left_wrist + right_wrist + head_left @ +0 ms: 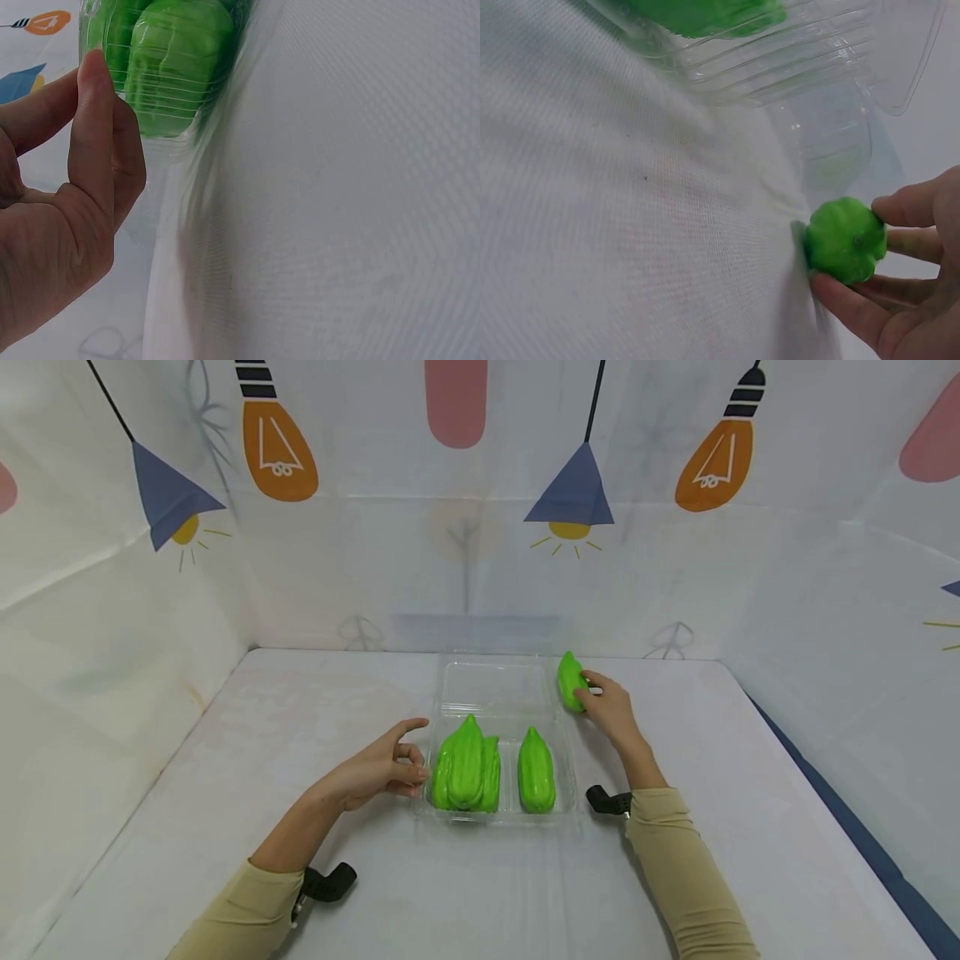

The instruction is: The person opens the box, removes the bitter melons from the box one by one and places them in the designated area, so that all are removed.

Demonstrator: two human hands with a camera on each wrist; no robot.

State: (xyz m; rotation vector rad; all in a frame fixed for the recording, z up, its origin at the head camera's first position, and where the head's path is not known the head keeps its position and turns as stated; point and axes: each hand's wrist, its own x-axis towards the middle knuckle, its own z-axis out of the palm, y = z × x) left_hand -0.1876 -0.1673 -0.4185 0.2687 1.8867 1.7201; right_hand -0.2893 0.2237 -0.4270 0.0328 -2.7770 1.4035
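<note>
My right hand (609, 706) pinches a glossy, bright green ribbed vegetable (570, 683), its pointed end facing away from me. The right wrist view shows the lobed end of this vegetable (844, 240) close by the white cloth, between thumb and fingers. A clear plastic clamshell box (506, 817) lies opened, its lid (495, 685) at the back. Several matching vegetables (467, 768) crowd its left side, one leaning over others, and a single vegetable (536, 772) lies on the right. My left hand (378, 768) is at the box's left wall, thumb tip against the plastic, index finger extended.
A white cloth covers the table (480, 893). White fabric walls (360, 568) printed with lamps and bulbs enclose its back and sides. A black wrist camera mount (326, 883) sits below the left hand, another mount (606, 800) by the right forearm.
</note>
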